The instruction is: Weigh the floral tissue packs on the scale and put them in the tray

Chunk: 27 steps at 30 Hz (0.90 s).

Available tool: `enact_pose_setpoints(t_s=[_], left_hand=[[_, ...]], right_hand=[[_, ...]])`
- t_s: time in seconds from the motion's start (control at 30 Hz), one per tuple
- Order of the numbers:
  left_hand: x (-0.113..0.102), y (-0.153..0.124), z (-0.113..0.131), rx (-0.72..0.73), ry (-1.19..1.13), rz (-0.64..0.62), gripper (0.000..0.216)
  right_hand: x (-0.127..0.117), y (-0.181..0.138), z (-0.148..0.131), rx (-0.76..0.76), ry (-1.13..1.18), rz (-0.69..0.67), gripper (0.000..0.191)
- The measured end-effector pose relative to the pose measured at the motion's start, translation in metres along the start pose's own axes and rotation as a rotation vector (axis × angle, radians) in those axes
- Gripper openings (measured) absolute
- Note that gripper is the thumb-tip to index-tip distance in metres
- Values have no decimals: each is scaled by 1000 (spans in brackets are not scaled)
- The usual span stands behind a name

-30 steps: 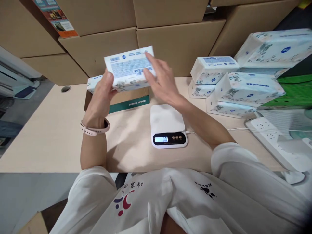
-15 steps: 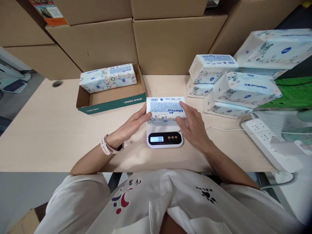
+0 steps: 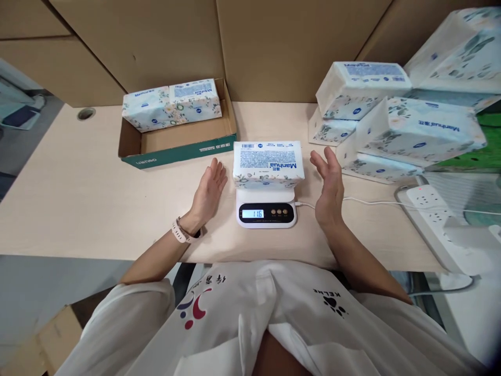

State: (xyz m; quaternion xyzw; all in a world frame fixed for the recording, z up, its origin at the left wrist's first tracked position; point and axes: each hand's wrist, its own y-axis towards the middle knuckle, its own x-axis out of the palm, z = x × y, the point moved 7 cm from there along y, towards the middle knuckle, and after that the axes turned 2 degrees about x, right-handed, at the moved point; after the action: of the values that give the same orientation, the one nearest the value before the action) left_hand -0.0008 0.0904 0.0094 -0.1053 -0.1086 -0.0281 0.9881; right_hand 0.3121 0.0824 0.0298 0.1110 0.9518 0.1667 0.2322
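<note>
A white tissue pack [image 3: 268,162] with blue print rests on a white digital kitchen scale [image 3: 266,196], whose lit display seems to read 11.6. Left of the pack, my left hand [image 3: 209,193] is held open, apart from it, fingers extended. My right hand [image 3: 329,185] stands open on the other side, also clear of the pack and holding nothing. Farther back on the left is a shallow green-and-brown cardboard box [image 3: 176,151] with two tissue packs [image 3: 172,107] along its rear side.
Several more tissue packs [image 3: 426,128] are stacked at the right. A white power strip [image 3: 434,219] lies at the right edge, with a thin white cable [image 3: 371,202] running across the table to the scale. Large cardboard boxes [image 3: 297,49] form a wall behind the table [image 3: 86,209].
Both hands have let go of the tissue pack and moved outward. It now sits on the scale, and the reading has gone from 0.0 to about 11.6. The camera view has tilted down.
</note>
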Motion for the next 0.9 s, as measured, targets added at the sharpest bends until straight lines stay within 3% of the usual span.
enact_pose_setpoints(t_s=[0.5,0.63,0.9], left_hand=[[4,-1,0,19,40,-9,99],[3,-1,0,38,61,-23,104],[-2,1,-5,53,57,-5,95]], right_hand=[[-2,4,6,19,50,3,75],[-2,1,4,13,160,5,71],[2,-2,-1,39,239,-37,71]])
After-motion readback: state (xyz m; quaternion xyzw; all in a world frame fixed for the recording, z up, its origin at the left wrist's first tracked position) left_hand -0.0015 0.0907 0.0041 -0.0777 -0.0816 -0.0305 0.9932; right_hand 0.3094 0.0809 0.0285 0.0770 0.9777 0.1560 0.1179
